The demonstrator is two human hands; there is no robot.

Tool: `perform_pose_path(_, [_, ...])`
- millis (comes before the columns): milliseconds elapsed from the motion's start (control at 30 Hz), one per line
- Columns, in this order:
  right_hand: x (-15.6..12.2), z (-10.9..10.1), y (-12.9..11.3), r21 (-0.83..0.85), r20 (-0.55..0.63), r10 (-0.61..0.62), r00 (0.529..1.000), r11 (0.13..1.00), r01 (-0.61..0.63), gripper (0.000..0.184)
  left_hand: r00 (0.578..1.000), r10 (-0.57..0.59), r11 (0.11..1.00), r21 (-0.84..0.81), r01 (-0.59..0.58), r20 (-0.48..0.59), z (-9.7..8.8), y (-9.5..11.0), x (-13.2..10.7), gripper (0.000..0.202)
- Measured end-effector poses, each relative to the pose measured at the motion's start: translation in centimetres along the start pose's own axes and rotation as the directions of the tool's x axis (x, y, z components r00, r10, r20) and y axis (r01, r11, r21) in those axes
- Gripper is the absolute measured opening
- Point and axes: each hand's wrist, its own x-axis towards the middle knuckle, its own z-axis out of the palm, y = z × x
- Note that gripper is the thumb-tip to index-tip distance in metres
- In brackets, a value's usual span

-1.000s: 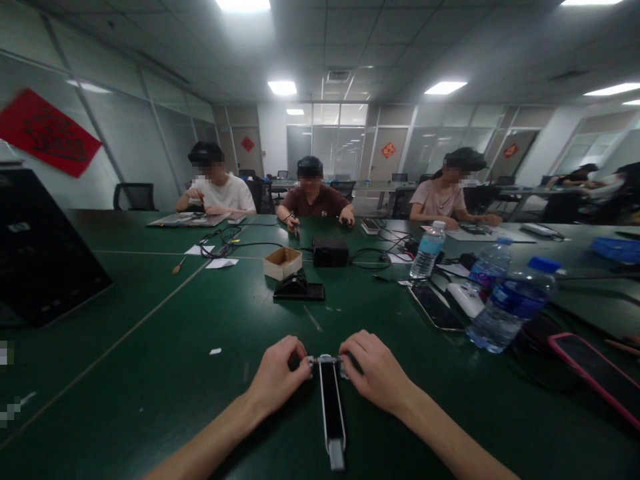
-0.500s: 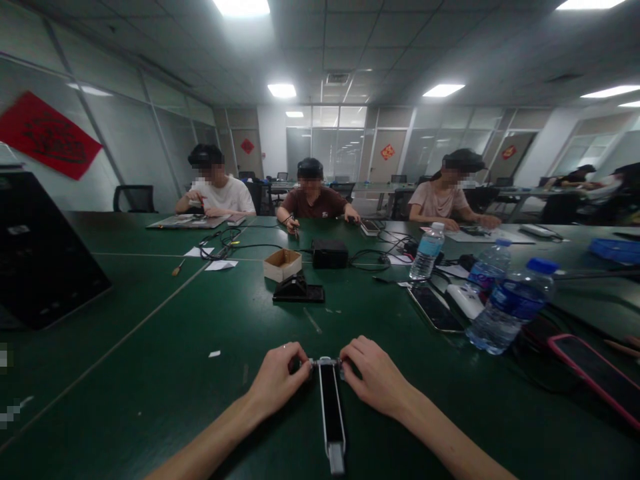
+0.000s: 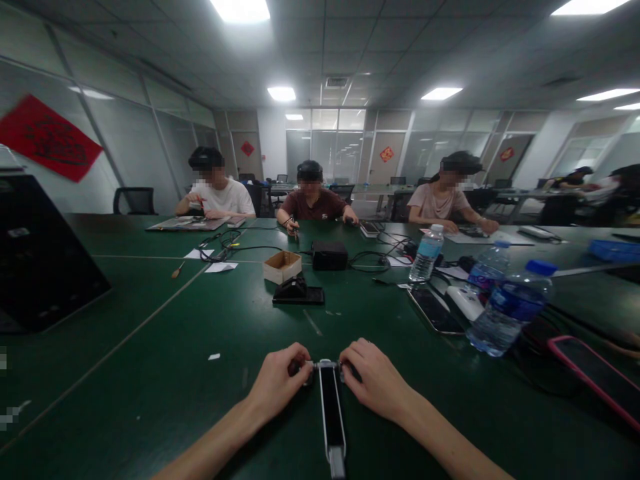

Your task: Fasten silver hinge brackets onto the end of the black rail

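Flat on the green table lies a narrow, silver-edged device with a long black face and a pale metal tongue at its near end. A short metal bar crosses its far end, with a small piece sticking out on each side. My left hand is closed, thumb and fingers pinching the left end piece. On the other side my right hand has its curled fingers around the right end piece, which they mostly hide. Exactly what the end pieces are is too small to tell.
Ahead are a black stand, an open cardboard box and a black box with cables. Water bottles and phones lie to the right, a black HP-marked screen to the left. Several people sit opposite.
My hands and the device stay practically in place. The view has shifted very slightly.
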Motion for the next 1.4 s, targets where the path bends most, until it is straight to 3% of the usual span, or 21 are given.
perform_pose_path(667, [0.11,0.27,0.04,-0.006,-0.017,-0.01,1.0,1.0,0.01,0.016,1.0,0.03,0.994,0.105,-0.03,0.007,-0.09,0.14,-0.12,0.016])
perform_pose_path(1133, [-0.03,-0.01,0.07,0.022,0.007,0.002,1.0,1.0,-0.002,0.019,0.997,0.02,1.0,0.007,-0.02,0.074,-0.59,-0.47,0.09,0.015])
perform_pose_path(1400, [0.04,-0.09,0.01,0.038,0.018,0.011,1.0,0.999,-0.012,0.018,0.998,0.002,0.999,-0.033,0.0,0.06,-0.45,-0.72,0.25,0.016])
